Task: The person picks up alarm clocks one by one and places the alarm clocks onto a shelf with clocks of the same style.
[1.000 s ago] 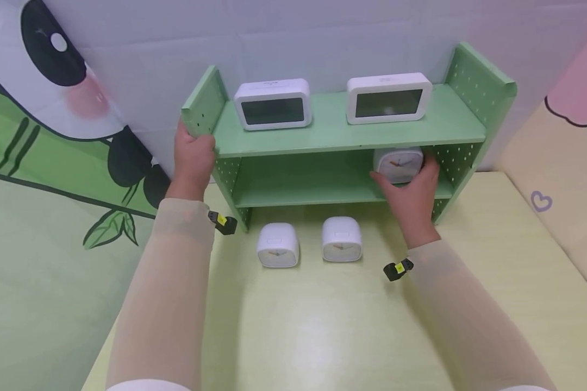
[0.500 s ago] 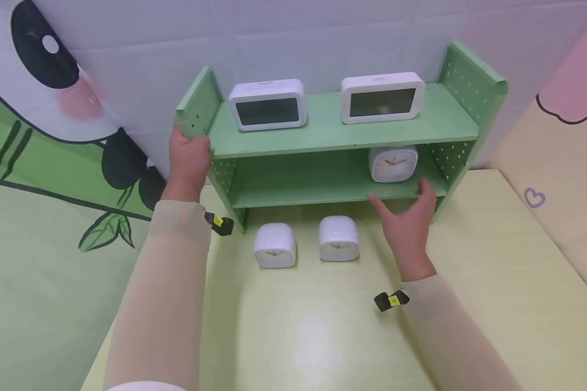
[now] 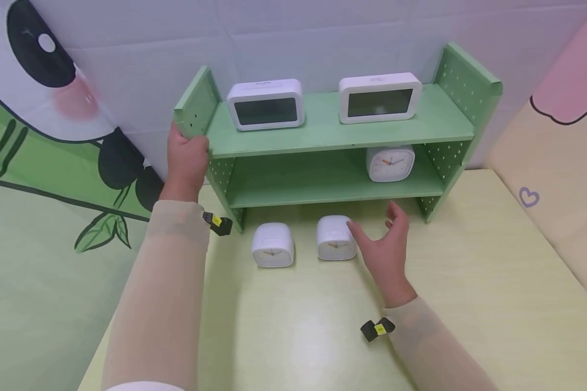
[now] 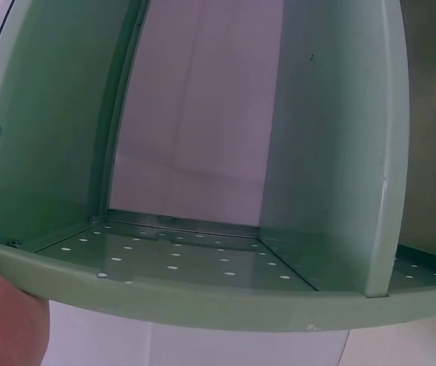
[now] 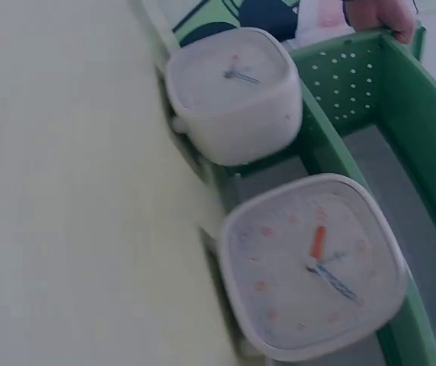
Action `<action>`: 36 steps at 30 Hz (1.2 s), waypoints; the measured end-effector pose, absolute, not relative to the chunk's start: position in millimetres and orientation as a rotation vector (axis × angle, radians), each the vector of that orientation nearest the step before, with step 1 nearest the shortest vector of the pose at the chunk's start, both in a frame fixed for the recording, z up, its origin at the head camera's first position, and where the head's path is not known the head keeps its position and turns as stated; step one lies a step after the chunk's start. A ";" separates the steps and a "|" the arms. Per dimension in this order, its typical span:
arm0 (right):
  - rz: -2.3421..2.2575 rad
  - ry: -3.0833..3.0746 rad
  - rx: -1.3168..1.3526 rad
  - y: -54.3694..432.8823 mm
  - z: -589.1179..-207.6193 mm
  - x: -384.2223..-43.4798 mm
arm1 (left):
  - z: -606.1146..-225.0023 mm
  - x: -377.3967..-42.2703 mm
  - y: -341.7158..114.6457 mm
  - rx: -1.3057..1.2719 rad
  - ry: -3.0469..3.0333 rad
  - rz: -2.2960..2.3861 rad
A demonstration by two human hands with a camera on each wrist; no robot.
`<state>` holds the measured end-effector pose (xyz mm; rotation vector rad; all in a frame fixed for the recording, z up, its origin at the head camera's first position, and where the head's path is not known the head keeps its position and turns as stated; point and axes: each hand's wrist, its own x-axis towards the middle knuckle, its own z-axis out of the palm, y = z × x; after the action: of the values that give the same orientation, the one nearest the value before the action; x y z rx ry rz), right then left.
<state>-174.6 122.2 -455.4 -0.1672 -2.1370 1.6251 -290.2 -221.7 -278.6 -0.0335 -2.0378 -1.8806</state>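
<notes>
My left hand (image 3: 187, 168) grips the left side panel of a green two-tier shelf (image 3: 283, 187), and a bit of that hand shows at the edge of the left wrist view. Over the table, my right hand (image 3: 385, 258) holds nothing; its thumb and fingers are spread apart. Its thumb tip overlaps the upper right of a white analog clock (image 3: 333, 231) standing in front of the shelf. A matching clock (image 3: 272, 238) stands to the left of that one. On the lower tier, near the right end, sits a third white analog clock (image 3: 390, 164) with an orange hand.
Two white digital clocks with dark screens, a left one (image 3: 266, 111) and a right one (image 3: 379, 102), stand on the top tier. The shelf is on a pale wooden table (image 3: 469, 260), against a wall covering (image 3: 318, 32) with cartoon prints.
My right hand has let go of the clock on the lower tier and moved down and left toward the right table clock. My left hand has kept its grip on the shelf.
</notes>
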 end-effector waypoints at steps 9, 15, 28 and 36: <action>1.634 -2.206 -0.104 106.0 -476.5 -163.6 | -280.0 -293.0 -220.0 -0.027 -2.041 -1.896; 1.672 -2.232 -0.112 95.5 -487.1 -158.4 | -281.3 -293.0 -219.8 -0.016 -2.057 -1.887; 1.677 -2.187 -0.252 59.7 -495.4 -156.4 | -280.6 -289.7 -223.3 -0.008 -2.065 -1.887; 1.582 -2.204 -0.334 46.8 -499.2 -160.2 | -280.5 -289.4 -219.8 -0.008 -2.081 -1.876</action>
<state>-160.2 46.8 -499.2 -0.3344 -2.2039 1.5817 -289.4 -219.8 -280.5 -0.0075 -2.0806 -1.8764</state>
